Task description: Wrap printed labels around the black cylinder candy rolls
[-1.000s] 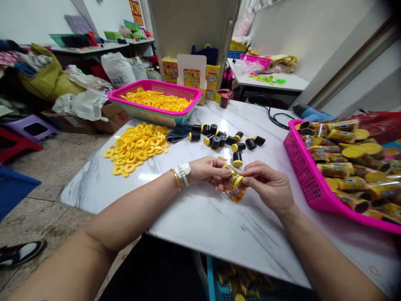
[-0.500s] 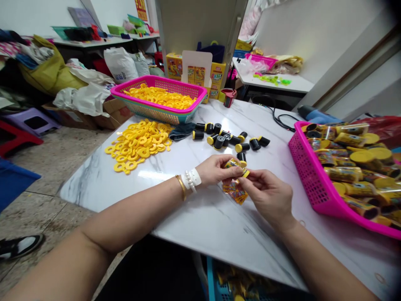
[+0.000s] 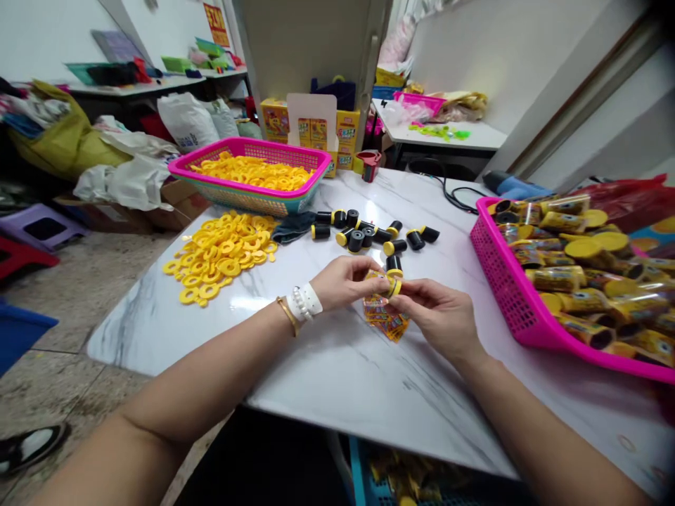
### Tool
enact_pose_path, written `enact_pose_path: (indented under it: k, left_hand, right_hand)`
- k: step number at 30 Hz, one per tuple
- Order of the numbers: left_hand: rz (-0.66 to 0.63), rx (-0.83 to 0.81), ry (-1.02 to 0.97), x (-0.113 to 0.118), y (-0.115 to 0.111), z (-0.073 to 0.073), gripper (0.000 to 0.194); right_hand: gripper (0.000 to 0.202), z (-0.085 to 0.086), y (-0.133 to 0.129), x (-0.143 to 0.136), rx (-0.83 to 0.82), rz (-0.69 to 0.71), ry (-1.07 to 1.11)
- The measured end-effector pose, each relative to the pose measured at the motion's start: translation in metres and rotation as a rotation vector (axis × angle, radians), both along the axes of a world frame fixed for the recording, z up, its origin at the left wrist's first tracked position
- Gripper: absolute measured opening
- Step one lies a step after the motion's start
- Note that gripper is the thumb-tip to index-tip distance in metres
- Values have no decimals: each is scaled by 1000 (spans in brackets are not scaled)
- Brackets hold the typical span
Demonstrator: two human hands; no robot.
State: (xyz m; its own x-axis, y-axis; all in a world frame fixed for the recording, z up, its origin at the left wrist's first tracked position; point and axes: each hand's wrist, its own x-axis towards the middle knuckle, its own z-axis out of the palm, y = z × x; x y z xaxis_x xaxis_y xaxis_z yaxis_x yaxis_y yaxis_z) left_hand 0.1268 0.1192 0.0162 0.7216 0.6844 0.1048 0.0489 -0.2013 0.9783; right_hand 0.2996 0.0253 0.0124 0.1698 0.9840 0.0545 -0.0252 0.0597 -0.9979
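Fingertips of my left hand (image 3: 345, 281) and my right hand (image 3: 440, 313) meet over the table, both closed on a small yellow-ended cylinder (image 3: 394, 287). Its round yellow end faces the right hand; most of its body is hidden behind the left fingers. Just below the hands lie several orange-and-yellow printed plastic sleeves (image 3: 389, 320), overlapping one another. A black cylinder with a yellow end (image 3: 394, 265) stands right behind the fingers. Farther back, several more black-and-yellow cylinders (image 3: 356, 241) lie scattered, some upright and some on their sides.
Yellow rings (image 3: 221, 253) are heaped at the left, before a pink basket (image 3: 182, 165) full of yellow pieces. A dark cloth (image 3: 292, 228) lies beside the heap. At the right, a pink basket (image 3: 506, 302) holds wrapped cylinders. A red tape dispenser (image 3: 369, 165) and yellow boxes stand behind.
The yellow round end now shows between my fingertips, where a printed sleeve was more visible before. The head view has shifted slightly, so the table's contents sit farther left.
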Motion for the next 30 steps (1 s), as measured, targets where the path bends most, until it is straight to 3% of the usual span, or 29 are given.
enact_pose_path:
  k: [3,6,11,14,17,20,24,30]
  left_hand:
    - [43,315,24,-3,-4,9,27]
    - [16,442,17,-5,-7,15,24]
    - [49,308,44,-6,-9,15,38]
    - [91,77,74,-6,-6,13,50]
    - [21,-66,91,-6,-5,13,46]
    - [3,125,80,-5,-7,16,35]
    - [-2,494,52,-5,-10,19,26]
    - [-56,584,48,-5,-4,18,24]
  right_hand:
    - [31,3,2,-2,-139,75,134]
    - [35,4,4,-2,-243,139,288]
    - [32,2,8,-1,-128,131,273]
    - [26,-2,8,0,33,116,198]
    - [22,-7,7,2,169,97,29]
    - [20,-8,6,1,146,96,37]
    - [27,-3,7,-1,-85,163,221]
    - [38,0,8,0,-249,209,346]
